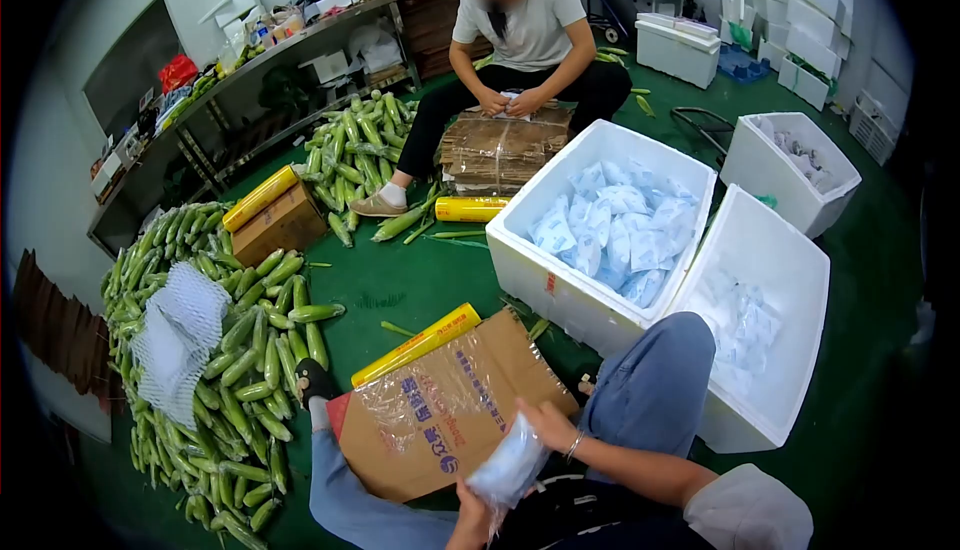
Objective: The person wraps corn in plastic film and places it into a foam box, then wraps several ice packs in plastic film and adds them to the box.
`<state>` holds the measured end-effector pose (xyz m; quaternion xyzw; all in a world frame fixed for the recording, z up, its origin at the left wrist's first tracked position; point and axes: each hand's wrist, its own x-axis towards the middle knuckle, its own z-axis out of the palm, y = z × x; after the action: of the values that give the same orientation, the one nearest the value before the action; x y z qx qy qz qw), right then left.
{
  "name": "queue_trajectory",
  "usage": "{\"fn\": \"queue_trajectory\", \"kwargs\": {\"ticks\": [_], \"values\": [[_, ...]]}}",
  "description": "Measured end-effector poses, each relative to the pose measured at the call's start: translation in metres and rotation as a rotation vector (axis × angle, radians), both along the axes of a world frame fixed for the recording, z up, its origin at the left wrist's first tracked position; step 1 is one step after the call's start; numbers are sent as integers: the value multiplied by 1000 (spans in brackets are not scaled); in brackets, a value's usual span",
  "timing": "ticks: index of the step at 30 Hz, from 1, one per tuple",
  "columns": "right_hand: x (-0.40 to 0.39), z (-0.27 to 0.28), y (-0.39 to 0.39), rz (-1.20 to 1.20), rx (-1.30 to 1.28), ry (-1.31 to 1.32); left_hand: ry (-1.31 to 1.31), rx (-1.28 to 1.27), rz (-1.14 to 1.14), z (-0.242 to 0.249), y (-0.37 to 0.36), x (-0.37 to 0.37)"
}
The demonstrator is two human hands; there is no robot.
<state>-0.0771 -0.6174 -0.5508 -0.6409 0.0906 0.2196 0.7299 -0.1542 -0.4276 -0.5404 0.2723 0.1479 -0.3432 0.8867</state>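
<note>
A plump white-and-blue ice pack (508, 462) in clear plastic is held between my two hands, above my lap. My left hand (472, 518) is closed around its lower left end. At the pack's upper right side, my right hand (548, 424) grips it, with a bracelet at the wrist. Just beyond them lies a flattened brown cardboard box (440, 405) with printed blue and red marks and shiny tape. Along its far edge rests a yellow film roll (418, 344). A white foam box (590, 312) full of similar packs stands to the front right.
A second foam box (800, 350) with fewer packs stands at my right, and a third foam box (770, 185) is behind it. Piled green corn ears (255, 350) cover the left floor. Across from me a person (525, 30) sits at stacked cardboard (505, 155).
</note>
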Motion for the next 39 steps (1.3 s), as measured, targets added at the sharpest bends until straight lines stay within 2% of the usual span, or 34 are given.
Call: {"fn": "queue_trajectory", "kwargs": {"ticks": [1,2,3,5,6,7,8,10,11,13,14,15,17,18,19,21,23,24,25,26,27,28,29,30,31,32,34,35,36,37,39], "values": [[-3,-1,1,-1,1,1,-175,251,176,1,-7,-6],[-4,-1,2,-34,-158,-201,-475,719,204,-20,-9,-13],[-4,12,5,-67,-320,-405,-476,714,203,-27,-10,-10],[-21,45,22,-135,-368,-394,-461,945,422,-39,-7,3],[-31,62,29,-8,-605,-443,-366,1081,654,-35,-19,16],[-39,72,32,127,-847,-483,-366,1084,650,-36,-16,20],[-47,69,35,179,-872,-647,-261,931,638,-37,-10,25],[-54,101,37,242,-935,-928,-124,596,572,-51,1,42],[-54,100,38,240,-936,-924,-123,597,568,-45,4,46],[-57,95,41,495,-1018,-1196,-192,681,75,-38,7,51],[-63,98,43,694,-834,-1080,-189,679,72,-19,-2,53],[-70,96,43,630,-685,-1217,-183,802,-155,17,-17,56],[-76,103,40,884,-622,-1249,-162,1039,-625,92,-41,56],[-76,102,39,882,-624,-1249,-149,1147,-865,106,-47,56],[-77,99,38,873,-648,-1192,-150,1145,-869,101,-47,55],[-77,96,30,861,-673,-1128,-268,979,-786,69,-38,51],[-76,96,17,634,-894,-1019,-368,821,-708,23,-19,51],[-74,101,3,522,-837,-907,-406,748,-676,1,-6,53],[-69,109,-15,408,-773,-785,-433,623,-871,-27,10,66],[-66,111,-29,268,-815,-652,-332,358,-938,42,-15,76],[-65,114,-43,135,-857,-509,-330,443,-985,54,-24,80],[-61,122,-54,-89,-741,-505,-375,480,-999,86,-41,89],[-59,129,-63,-311,-632,-495,-905,820,-952,138,-66,86],[-56,128,-71,-411,-542,-510,-1853,794,-647,135,-84,100],[-54,126,-79,-507,-455,-533,-1697,903,-856,161,-107,101],[-57,133,-92,-541,-472,-551,-1532,1011,-1056,187,-129,100],[-60,142,-138,-643,-534,-617,-1592,1017,-1074,196,-175,101],[-61,144,-164,-710,-582,-647,-1752,1017,-897,192,-199,99],[-62,186,-181,-804,-663,-543,-1903,997,-708,186,-223,98],[-65,197,-207,-880,-813,-556,-1908,980,-708,180,-246,103],[-70,190,-281,-920,-1066,-660,-2242,515,-2,169,-280,118]]}}
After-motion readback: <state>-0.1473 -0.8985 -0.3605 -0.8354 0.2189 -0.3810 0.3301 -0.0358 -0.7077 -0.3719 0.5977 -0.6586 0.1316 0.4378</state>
